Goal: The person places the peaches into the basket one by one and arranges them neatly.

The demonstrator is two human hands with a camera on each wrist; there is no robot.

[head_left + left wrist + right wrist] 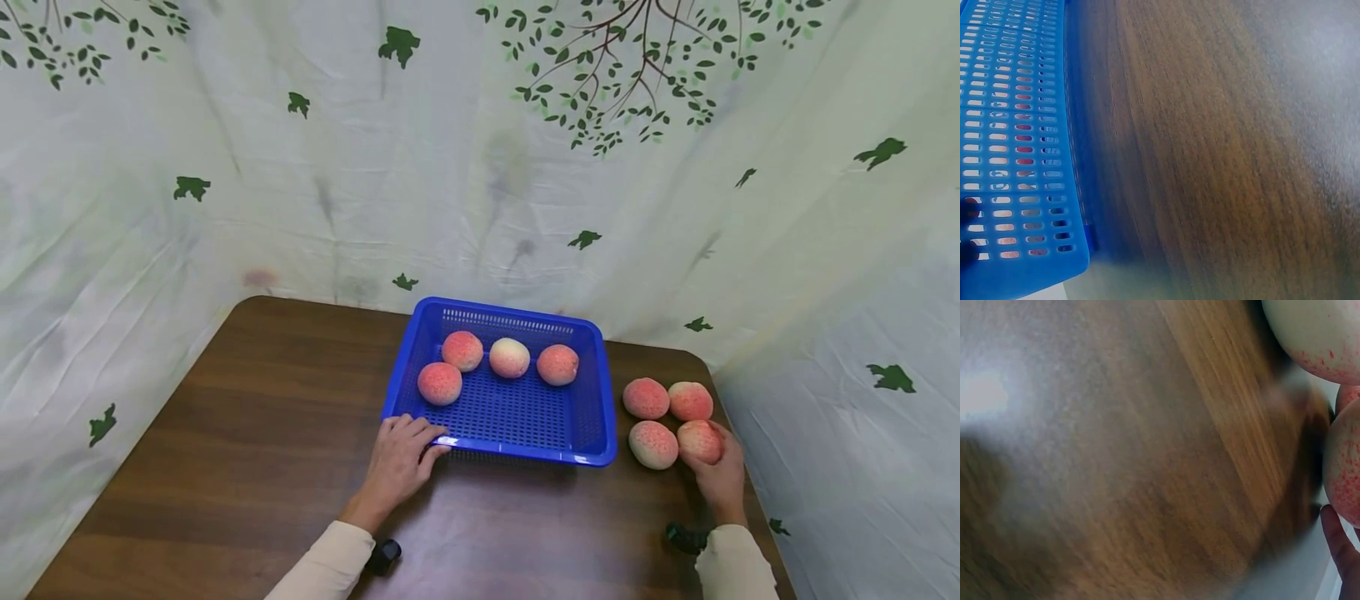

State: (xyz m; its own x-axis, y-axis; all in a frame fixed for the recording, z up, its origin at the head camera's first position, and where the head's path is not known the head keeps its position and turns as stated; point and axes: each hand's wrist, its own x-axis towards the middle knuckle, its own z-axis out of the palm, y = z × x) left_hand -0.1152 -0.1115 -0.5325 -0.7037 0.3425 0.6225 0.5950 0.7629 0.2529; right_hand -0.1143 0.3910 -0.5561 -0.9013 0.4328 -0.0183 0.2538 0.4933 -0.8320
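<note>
A blue plastic basket (pixel 517 451) stands on the table, with several pink-and-cream peaches inside, one being a paler peach (pixel 509 357). My left hand (pixel 399 458) grips the basket's front-left rim, fingers over the edge and thumb along the front. The left wrist view shows the basket's slotted side (pixel 1016 150) close up, with dark fingertips at the left edge. To the right of the basket, several peaches sit close together. My right hand (pixel 722 479) holds the front-right peach (pixel 699 440) of that group, beside another peach (pixel 653 444). A fingertip touches the peach (pixel 1344 465) in the right wrist view.
The brown wooden table (pixel 247 433) has rounded far corners. A pale cloth (pixel 450 167) printed with leaves and branches hangs behind it and along both sides. Two more peaches, a redder one (pixel 646 398) and a lighter one (pixel 690 401), sit behind the held one's row.
</note>
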